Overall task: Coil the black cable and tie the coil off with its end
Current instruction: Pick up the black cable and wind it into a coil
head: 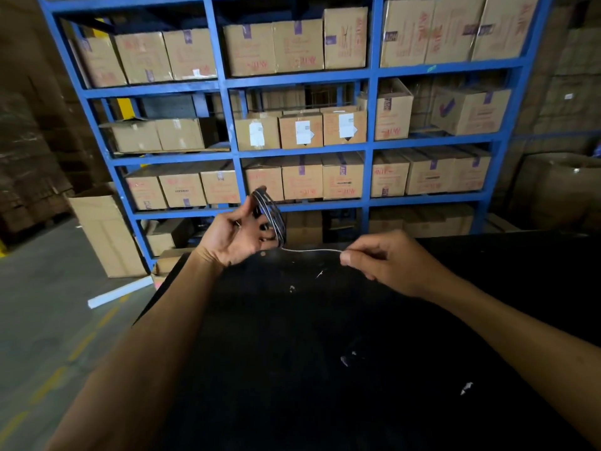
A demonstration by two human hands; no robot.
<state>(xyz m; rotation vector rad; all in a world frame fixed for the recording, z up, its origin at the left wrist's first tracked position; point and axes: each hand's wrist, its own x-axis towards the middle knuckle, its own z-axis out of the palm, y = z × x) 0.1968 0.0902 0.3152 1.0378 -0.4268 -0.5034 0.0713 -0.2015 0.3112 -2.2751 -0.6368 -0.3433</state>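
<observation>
The black cable [271, 216] is mostly gathered into a small coil of several turns, held upright in the air above the far edge of the dark surface [325, 353]. The left hand [237, 237] carries the coil with its palm turned up and its fingers curled loosely through and around the loops, half closed rather than clenched. From the bottom of the coil a short free length runs nearly level to the right hand [377, 260], which pinches it between thumb and forefinger with the other fingers folded in; whether the very end sits in that pinch or is hidden inside the hand cannot be made out. The cable looks thin, light and limp, with a slight sheen that suggests a smooth jacket, so the turns will likely spring apart or slide if the left hand relaxes. The sound place to hold seems to be across all the loops at one point of the coil, while the free length is taken close to the coil so it can be wrapped tightly around the bundle and tucked through. Judging by how little is left loose, coiling appears nearly finished and the tying-off is yet to be done. Beyond the surface stands a blue shelf rack [369, 141] filled with cardboard boxes [300, 130], with concrete floor [48, 304] to the left.
</observation>
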